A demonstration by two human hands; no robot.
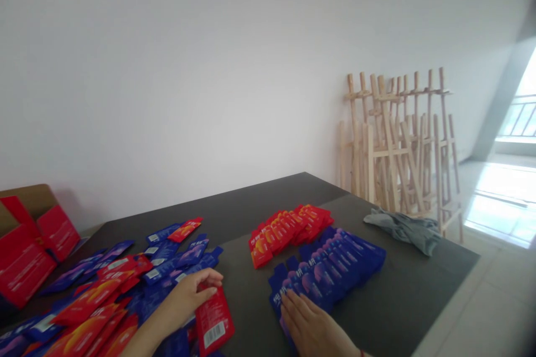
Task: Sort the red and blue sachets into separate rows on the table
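Observation:
My left hand point(193, 297) is at the right edge of a mixed pile, its fingers and thumb curled around the top end of a red packet point(214, 321). The packet's barcode side faces up. My right hand point(310, 323) lies flat, fingers stretched out, on the near end of an overlapping row of blue packets point(335, 270). Behind that row, red packets point(288, 228) with orange pictures are fanned out in overlapping order. Loose blue packets point(161, 259) and red packets point(90, 298) lie jumbled on the left, partly hidden by my left forearm.
A box with red flaps point(25, 259) stands at the left edge of the dark table point(234, 206). Crumpled grey cloth point(404, 227) lies near the table's right edge. Wooden easels point(389, 145) lean by the white wall point(209, 78) beyond.

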